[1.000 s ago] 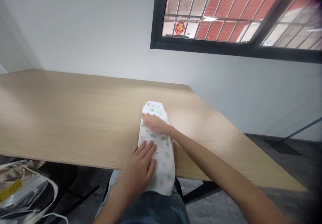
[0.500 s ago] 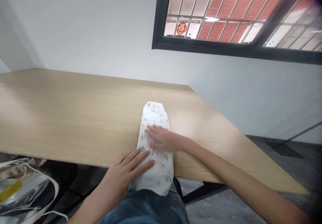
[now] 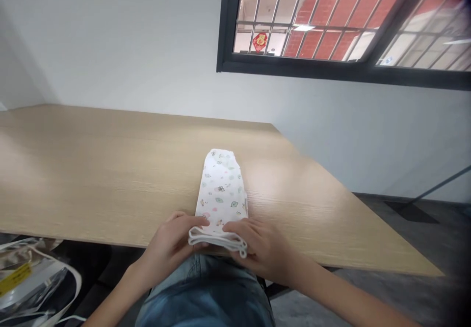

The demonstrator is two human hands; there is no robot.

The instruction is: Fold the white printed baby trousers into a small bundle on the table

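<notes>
A long, folded white cloth point(image 3: 221, 185) printed with small green, pink and brown figures lies on the wooden table, pointing away from me. Its near end is raised at the table's front edge, where the layered hems show. My left hand point(image 3: 178, 236) pinches the left corner of that end, thumb on top and fingers underneath. At the right corner, my right hand point(image 3: 259, 243) grips the cloth the same way. The fingers beneath the cloth are mostly hidden.
The light wooden table point(image 3: 110, 170) runs along a white wall and has a slanted right edge. A barred window point(image 3: 312, 23) is above it. At lower left, below table height, stands a bag point(image 3: 37, 278) of clear-wrapped items with a yellow label.
Both hands have moved from lying flat on the cloth to its near end. They now grip its two corners, and that end has been lifted and drawn up from my lap.
</notes>
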